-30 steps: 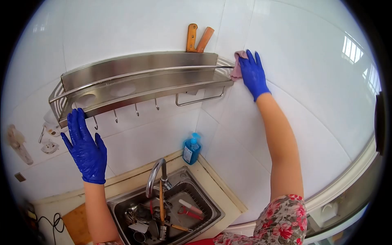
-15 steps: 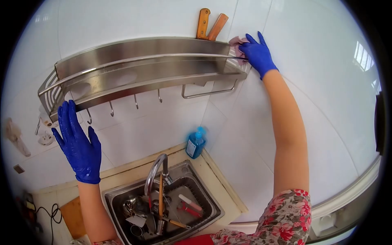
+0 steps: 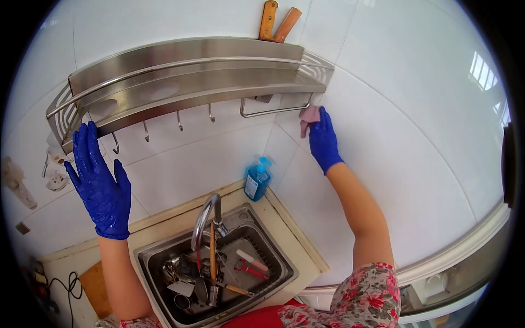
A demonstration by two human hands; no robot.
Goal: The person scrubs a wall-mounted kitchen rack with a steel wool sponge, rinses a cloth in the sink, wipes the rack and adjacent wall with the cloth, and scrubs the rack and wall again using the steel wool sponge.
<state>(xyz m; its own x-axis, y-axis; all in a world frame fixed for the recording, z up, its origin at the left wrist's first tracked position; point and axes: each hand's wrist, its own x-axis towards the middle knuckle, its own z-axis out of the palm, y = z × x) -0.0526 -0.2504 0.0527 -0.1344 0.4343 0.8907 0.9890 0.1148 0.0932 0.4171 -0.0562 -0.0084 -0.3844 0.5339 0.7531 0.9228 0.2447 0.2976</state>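
A metal sink is sitting nearest, holding utensils, with 1 blue bottle standing just beyond. The gloved left hand is holding its fingers long and apart, tips touching the front edge of the steel shelf. The gloved right hand is gripping a pink cloth, hanging lengthwise downward below the shelf's right end. The shelf is running left to right along the wall, 2 wooden handles rising behind.
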